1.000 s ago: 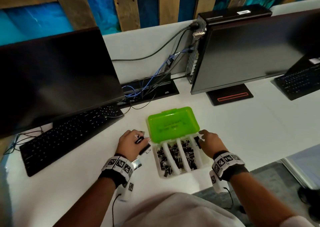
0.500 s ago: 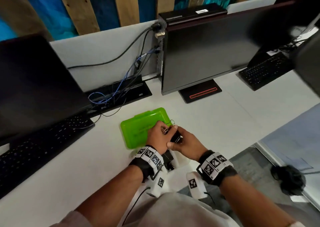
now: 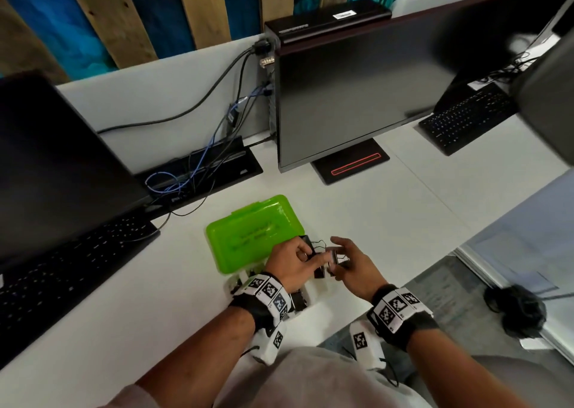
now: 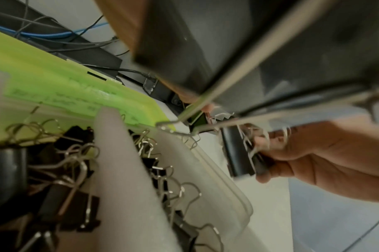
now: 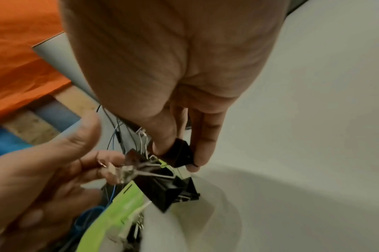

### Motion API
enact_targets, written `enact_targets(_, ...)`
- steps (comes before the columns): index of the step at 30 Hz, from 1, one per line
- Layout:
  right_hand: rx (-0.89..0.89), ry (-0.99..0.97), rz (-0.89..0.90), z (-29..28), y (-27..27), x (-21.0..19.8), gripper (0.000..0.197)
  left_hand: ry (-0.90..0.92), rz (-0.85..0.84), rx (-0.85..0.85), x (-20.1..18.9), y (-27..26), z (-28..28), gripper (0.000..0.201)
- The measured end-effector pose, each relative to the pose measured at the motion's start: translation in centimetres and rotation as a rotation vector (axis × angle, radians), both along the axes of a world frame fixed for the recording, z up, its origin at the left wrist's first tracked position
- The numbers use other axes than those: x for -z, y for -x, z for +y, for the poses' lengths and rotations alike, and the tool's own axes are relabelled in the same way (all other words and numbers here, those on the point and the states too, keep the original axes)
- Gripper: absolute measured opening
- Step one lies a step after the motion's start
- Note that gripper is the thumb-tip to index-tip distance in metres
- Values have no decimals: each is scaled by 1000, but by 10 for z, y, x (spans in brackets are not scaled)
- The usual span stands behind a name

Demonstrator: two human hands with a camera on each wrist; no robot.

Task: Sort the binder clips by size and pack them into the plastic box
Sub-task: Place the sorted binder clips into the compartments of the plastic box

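The plastic box has a green lid (image 3: 254,233) lying open behind its clear tray (image 4: 227,192). Foam dividers (image 4: 119,170) split the tray into slots full of black binder clips (image 4: 61,201). Both hands meet over the tray's right end. My left hand (image 3: 299,257) grips a large black binder clip (image 5: 162,187) by its wire handles. Just to its right, my right hand (image 3: 338,261) pinches a smaller black clip (image 5: 179,155) between thumb and fingers. The hands hide most of the tray in the head view.
A dark monitor (image 3: 357,96) and its stand (image 3: 351,162) are behind the box. A keyboard (image 3: 71,261) lies left, and another keyboard (image 3: 466,115) far right. Loose cables (image 3: 192,174) run behind the lid. The desk edge (image 3: 435,252) drops to the floor on the right.
A second ago the hands were at either side of the box. They came together over its right end, and now the right hand has drawn slightly apart, holding a clip. The head view swung right.
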State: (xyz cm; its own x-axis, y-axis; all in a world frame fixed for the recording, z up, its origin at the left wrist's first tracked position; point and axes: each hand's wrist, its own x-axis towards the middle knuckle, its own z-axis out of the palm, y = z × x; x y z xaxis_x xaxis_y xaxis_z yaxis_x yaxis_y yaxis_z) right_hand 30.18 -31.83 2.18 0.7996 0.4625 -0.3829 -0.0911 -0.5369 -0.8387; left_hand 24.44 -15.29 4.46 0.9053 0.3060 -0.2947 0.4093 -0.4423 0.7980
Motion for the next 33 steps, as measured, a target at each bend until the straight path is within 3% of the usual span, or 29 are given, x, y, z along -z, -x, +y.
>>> enact_targets(5, -206, 224, -142, -1, 11, 3, 45, -67, 21, 18, 9, 0, 6, 18)
enact_targets(9, -320, 462, -398, 4, 18, 7, 41, -111, 16, 128, 10, -1, 8, 8)
enact_targets(12, -306, 406, -356, 8, 17, 4, 50, -170, 8, 224, 9, -3, 9, 8)
enact_targets(16, -383, 434, -295, 5, 15, 1, 71, -203, 20, 223, 10, -6, 10, 13)
enact_targets(18, -434, 486, -381, -1, 12, -1, 74, -206, 32, 238, 10, -6, 9, 11)
enact_targets(21, -362, 344, -376, -4, 7, -7, 71, -208, 25, 269, 10, -6, 9, 10)
enact_targets(23, -374, 300, -383, 2, 5, -10, 65, -200, -8, 253, 10, -8, 10, 10)
enact_targets(27, -522, 412, -445, 15, 10, 2, 47, -183, -86, 130, 1, -14, 19, 20)
enact_targets(33, -473, 632, -585, 19, 12, 0, 40, -143, -149, 10, -1, -12, 34, 17)
